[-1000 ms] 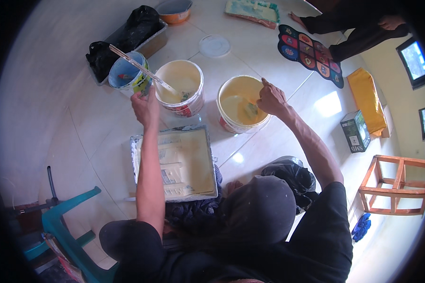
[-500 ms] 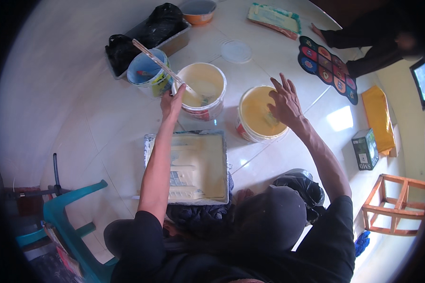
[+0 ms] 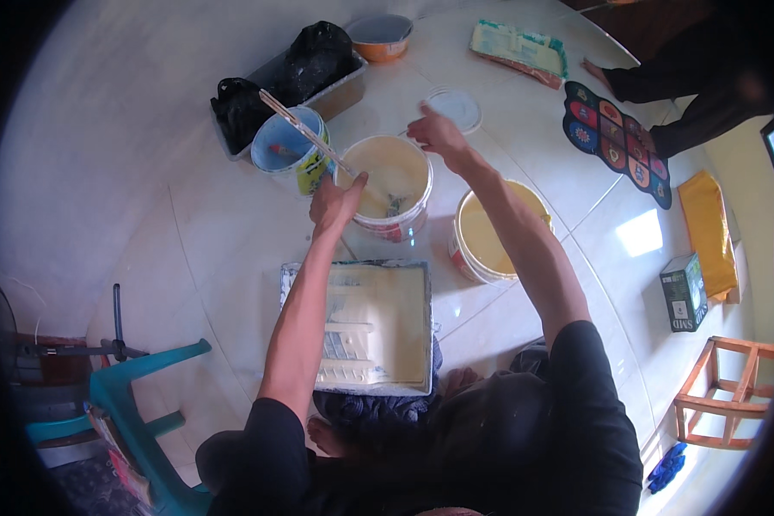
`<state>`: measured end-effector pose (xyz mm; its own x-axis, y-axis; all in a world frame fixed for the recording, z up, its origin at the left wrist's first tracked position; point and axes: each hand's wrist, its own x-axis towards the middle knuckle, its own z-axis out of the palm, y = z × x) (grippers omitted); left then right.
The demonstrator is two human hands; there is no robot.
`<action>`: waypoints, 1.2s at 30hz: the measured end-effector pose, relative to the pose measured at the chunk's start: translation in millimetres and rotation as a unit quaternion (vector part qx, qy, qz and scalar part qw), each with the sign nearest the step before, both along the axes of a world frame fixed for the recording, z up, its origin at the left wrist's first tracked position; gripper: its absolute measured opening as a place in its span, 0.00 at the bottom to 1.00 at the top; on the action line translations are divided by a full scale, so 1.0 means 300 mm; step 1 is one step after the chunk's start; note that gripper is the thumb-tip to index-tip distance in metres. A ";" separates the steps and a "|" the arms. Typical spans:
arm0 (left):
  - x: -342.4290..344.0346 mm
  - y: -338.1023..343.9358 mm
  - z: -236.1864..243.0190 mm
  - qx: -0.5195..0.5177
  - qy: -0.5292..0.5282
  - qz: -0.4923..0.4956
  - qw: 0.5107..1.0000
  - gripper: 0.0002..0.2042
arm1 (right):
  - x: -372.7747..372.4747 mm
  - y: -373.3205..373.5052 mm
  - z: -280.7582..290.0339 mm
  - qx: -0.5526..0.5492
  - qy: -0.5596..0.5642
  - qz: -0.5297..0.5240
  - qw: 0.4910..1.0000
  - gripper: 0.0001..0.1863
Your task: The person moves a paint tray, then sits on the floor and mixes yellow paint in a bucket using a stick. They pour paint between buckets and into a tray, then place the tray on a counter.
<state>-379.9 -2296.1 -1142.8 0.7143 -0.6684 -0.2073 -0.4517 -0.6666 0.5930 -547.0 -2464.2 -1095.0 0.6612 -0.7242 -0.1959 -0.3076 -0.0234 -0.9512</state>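
My left hand (image 3: 335, 202) grips a long pale stirring stick (image 3: 297, 125) that slants down into a white bucket of cream paint (image 3: 421, 193) in front of me. My right hand (image 3: 434, 133) reaches over the far rim of that same bucket, fingers apart and holding nothing, close to a round white lid (image 3: 456, 107) on the floor. To the right stands a second bucket of yellower paint (image 3: 490, 232). A paint tray smeared with cream paint (image 3: 378, 322) lies between the buckets and my knees.
A small blue bucket (image 3: 284, 150) stands left of the stick, with black bags in a grey tray (image 3: 310, 60) and an orange bowl (image 3: 380, 36) behind. Another person's dark sleeves (image 3: 679, 77) and a colourful mat (image 3: 615, 142) are far right. A teal chair (image 3: 138, 404), wooden stool (image 3: 731, 391) and green box (image 3: 684, 292) stand around.
My right hand left the yellower bucket and moved up-left to the far rim of the cream bucket. My left hand stays on the stick in that bucket.
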 end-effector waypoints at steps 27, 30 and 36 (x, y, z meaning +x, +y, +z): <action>-0.048 -0.017 0.021 -0.058 -0.177 -0.113 0.976 0.14 | 0.060 0.020 0.002 -0.269 0.267 -0.023 0.925 0.54; -0.056 -0.055 0.076 -0.053 -0.177 -0.154 0.971 0.13 | 0.039 0.026 -0.008 -0.303 0.272 -0.060 0.911 0.56; -0.035 -0.106 0.163 -0.028 -0.242 -0.219 0.945 0.12 | -0.011 0.022 0.052 -0.260 0.327 -0.032 0.908 0.58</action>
<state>-390.5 -2327.9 -1094.0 0.3691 -0.9219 0.1181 -0.9040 -0.3266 0.2757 -550.4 -2457.7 -1079.3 0.4797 -0.8641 -0.1523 -0.8197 -0.3794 -0.4291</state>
